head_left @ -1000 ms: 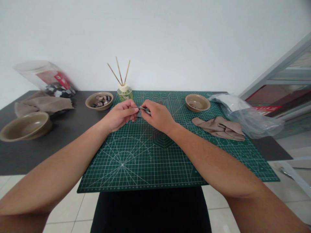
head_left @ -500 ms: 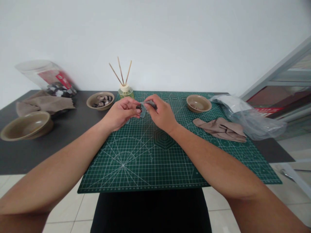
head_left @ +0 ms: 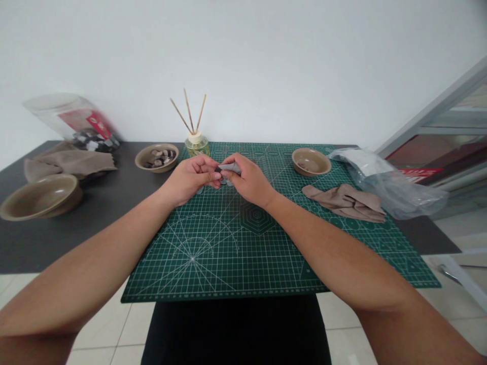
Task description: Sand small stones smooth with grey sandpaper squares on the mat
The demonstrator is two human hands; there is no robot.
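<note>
Dark piece (head_left: 218,170) | left hand (head_left: 193,176) pinching it | right hand (head_left: 251,180) pinching grey strip (head_left: 230,167) | bowl (head_left: 149,169) by diffuser (head_left: 198,146): dark-and-pale pieces (head_left: 161,155)

Plain white wall (head_left: 274,66), 12 o'clock. Dark tabletop (head_left: 104,203) against it. Grey-framed cabinet (head_left: 456,147), 3 o'clock. Pale tile floor (head_left: 101,329) at 5 and 7 o'clock. Light soft, diffuse.

No word or number can be read. The green mat (head_left: 266,263) bears white grid lines, a fan of angle lines (head_left: 192,259) and nested hexagons (head_left: 257,215); figures (head_left: 216,294) along its near edge are too small. The red label (head_left: 99,125) on the far-left jar (head_left: 49,105) and white lettering (head_left: 420,176) on red in the right cabinet (head_left: 441,104) are blurred.
</note>
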